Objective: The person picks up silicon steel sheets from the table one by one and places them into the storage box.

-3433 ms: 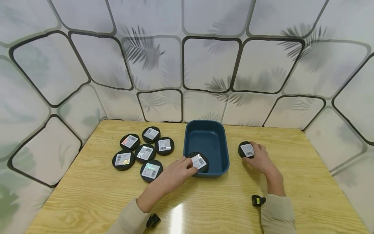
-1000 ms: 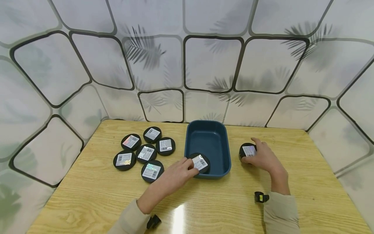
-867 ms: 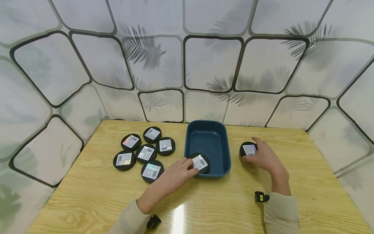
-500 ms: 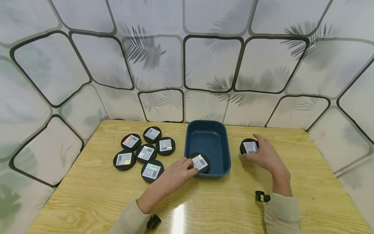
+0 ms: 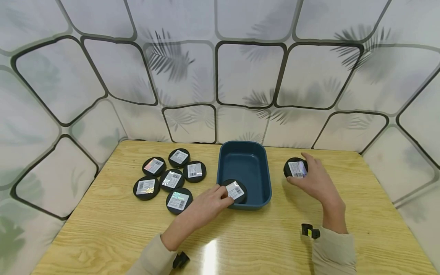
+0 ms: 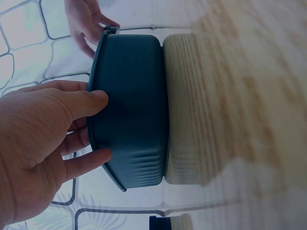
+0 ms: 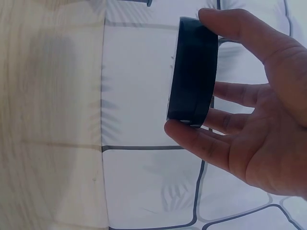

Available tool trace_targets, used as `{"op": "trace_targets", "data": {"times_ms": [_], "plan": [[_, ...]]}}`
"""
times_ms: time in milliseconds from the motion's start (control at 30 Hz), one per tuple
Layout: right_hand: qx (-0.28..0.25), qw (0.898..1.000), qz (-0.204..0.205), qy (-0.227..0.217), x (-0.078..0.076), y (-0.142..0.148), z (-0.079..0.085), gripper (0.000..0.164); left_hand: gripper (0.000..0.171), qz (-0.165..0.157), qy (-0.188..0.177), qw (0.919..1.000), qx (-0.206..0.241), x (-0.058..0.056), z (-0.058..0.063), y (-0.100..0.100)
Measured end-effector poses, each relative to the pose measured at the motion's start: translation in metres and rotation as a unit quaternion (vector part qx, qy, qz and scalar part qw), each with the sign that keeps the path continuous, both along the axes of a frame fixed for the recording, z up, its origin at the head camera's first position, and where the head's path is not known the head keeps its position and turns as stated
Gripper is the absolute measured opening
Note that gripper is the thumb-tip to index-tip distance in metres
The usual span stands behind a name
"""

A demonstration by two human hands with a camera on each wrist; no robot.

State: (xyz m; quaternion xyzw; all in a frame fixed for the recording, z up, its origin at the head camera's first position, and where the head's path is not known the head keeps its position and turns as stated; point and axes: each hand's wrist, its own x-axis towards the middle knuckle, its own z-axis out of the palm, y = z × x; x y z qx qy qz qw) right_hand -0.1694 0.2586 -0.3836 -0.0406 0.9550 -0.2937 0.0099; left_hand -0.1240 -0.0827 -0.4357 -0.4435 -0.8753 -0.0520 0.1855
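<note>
A dark blue bin (image 5: 245,168) stands mid-table, with a flat round black disc (image 5: 237,192) bearing a white barcode label in its near-left corner. At that corner my left hand (image 5: 209,204) grips the rim. The left wrist view shows its thumb and little finger outside the wall, other fingers behind the rim; this disc is hidden there. Right of the bin, my right hand (image 5: 315,180) holds another labelled black disc (image 5: 295,168) by its edges, thumb opposite the fingers. In the right wrist view this disc (image 7: 192,72) is held on edge, off the table.
Several similar black discs (image 5: 172,180) lie label-up in a loose group left of the bin. Behind the wooden table (image 5: 261,244) hangs a patterned curtain (image 5: 247,76). Small black wrist devices (image 5: 180,260) show beside both sleeves.
My right hand has raised its disc from the table and shifted slightly away and to the right. My left hand, the bin and the other discs stay put.
</note>
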Motion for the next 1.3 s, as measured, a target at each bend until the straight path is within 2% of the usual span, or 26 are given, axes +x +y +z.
{"op": "trace_targets", "data": {"times_ms": [667,1033,1300], "plan": [[-0.001,1.000,-0.005,0.012,0.007,-0.006,0.011,0.101,0.016,-0.001,-0.002,1.0000,0.002,-0.001,-0.002,-0.001],[-0.004,0.999,0.013,0.040,0.011,-0.013,0.015,0.096,0.017,0.002,-0.015,0.9999,-0.002,0.000,0.000,-0.001],[-0.003,0.999,0.019,0.037,0.013,-0.022,0.017,0.095,0.017,0.001,-0.009,1.0000,-0.003,0.000,-0.001,-0.001]]}}
